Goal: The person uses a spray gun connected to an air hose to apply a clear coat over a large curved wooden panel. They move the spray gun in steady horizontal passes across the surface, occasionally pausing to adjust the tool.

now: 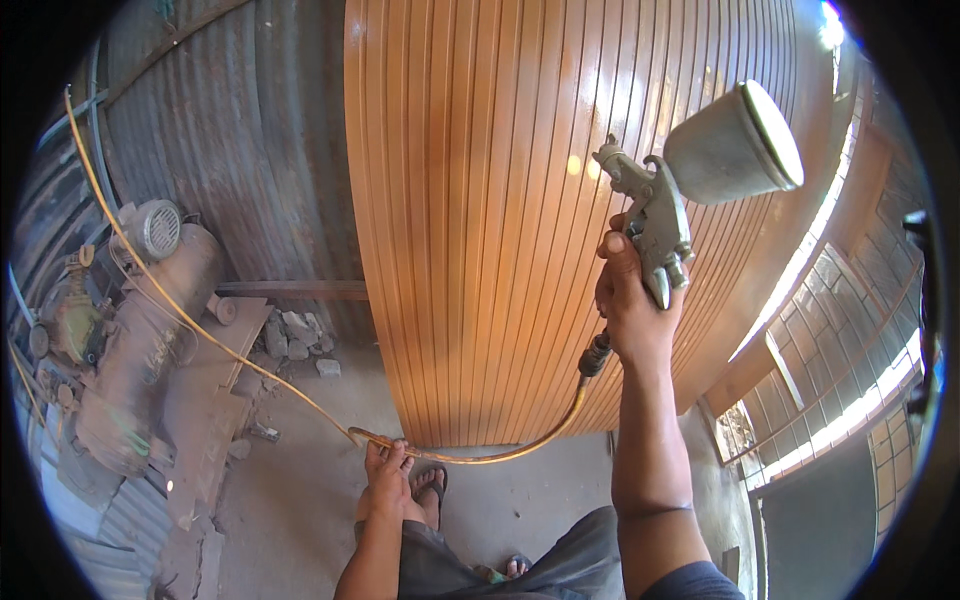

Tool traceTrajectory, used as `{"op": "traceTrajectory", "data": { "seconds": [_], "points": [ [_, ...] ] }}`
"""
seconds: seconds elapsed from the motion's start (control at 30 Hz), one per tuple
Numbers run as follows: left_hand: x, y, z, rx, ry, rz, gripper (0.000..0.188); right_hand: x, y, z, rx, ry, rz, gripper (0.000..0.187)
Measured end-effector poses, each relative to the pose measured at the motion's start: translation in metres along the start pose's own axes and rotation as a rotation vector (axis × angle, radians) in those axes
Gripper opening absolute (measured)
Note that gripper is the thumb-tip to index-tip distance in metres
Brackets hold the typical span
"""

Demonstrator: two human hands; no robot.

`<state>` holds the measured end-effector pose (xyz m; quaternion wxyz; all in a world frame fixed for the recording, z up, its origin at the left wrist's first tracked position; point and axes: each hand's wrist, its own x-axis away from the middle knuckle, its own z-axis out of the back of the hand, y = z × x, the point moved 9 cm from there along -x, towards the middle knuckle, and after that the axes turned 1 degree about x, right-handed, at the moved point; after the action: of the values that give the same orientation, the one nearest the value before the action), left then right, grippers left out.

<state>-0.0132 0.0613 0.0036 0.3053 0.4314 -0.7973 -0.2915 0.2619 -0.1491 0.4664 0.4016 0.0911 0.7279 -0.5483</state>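
My right hand (pixel 632 300) grips the handle of a grey metal spray gun (pixel 655 215) with a cup (pixel 735 145) on top, held up close to a glossy orange-brown slatted wooden panel (pixel 500 200). A yellow air hose (pixel 480 455) runs from the gun's base down and left. My left hand (pixel 388 478) holds that hose low, near my knee, fingers closed around it. The panel stands upright on the floor and its surface shines wet.
A dusty air compressor (pixel 130 330) with its motor (pixel 155 228) sits at the left beside a corrugated metal wall (pixel 230 130). Rubble (pixel 295 338) and a plank (pixel 215 400) lie near it. My sandalled foot (pixel 430 485) stands on the concrete floor (pixel 300 500). A gridded frame (pixel 850 350) leans at the right.
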Motion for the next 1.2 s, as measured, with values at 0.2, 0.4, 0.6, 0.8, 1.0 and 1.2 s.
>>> {"op": "traceTrajectory", "data": {
  "seconds": [0.2, 0.4, 0.6, 0.8, 1.0, 1.2],
  "points": [
    [-0.004, -0.003, -0.001, -0.010, -0.024, 0.017, 0.028, 0.004, 0.024, -0.012, 0.068, -0.073, -0.026, 0.021],
    [0.003, 0.001, -0.005, 0.010, -0.065, 0.006, 0.030, 0.015, 0.080, -0.018, 0.224, -0.125, -0.021, 0.016],
    [0.002, 0.006, -0.010, -0.026, -0.094, -0.002, 0.027, 0.090, 0.140, 0.010, 0.220, -0.173, -0.438, 0.025],
    [0.002, 0.008, -0.015, -0.070, -0.210, 0.026, 0.017, 0.232, 0.204, 0.065, 0.058, -0.110, -0.939, 0.022],
    [0.003, 0.011, -0.012, -0.052, -0.165, 0.070, 0.013, 0.307, 0.218, 0.139, -0.002, 0.229, -1.090, 0.021],
    [0.014, -0.011, -0.049, -0.207, -0.330, 0.057, 0.024, 0.233, 0.182, 0.173, -0.001, 0.165, -0.811, 0.027]
  ]
}}
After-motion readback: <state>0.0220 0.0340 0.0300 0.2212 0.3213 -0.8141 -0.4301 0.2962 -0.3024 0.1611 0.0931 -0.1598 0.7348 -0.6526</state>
